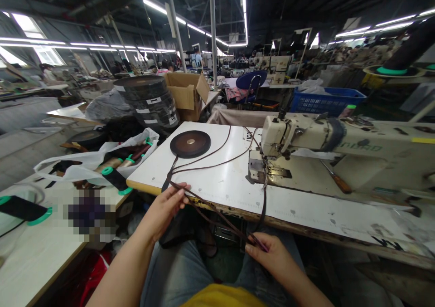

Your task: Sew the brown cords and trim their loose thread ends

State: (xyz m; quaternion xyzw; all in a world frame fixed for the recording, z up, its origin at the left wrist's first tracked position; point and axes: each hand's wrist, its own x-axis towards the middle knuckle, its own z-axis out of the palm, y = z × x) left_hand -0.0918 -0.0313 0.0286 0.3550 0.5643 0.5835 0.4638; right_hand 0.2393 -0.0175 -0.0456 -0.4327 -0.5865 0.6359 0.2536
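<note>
My left hand [172, 203] is closed round dark brown cords [217, 214] at the front edge of the white sewing table. Lower down, above my lap, my right hand [270, 251] pinches the same cords near a purplish end. Other lengths of the cord curve over the tabletop toward the sewing machine [306, 134]. A dark strip [263, 202] hangs from beneath its presser foot over the table edge. Behind my left hand lies a flat brown roll of tape [190, 143], with a dark strip running from it down to the left hand.
A screwdriver [335, 176] lies on the machine bed. On the left side table [41, 270] are thread cones [116, 180] and a white plastic bag [78, 162]. Large black rolls [149, 100], a cardboard box [185, 94] and a blue basket [326, 102] stand behind.
</note>
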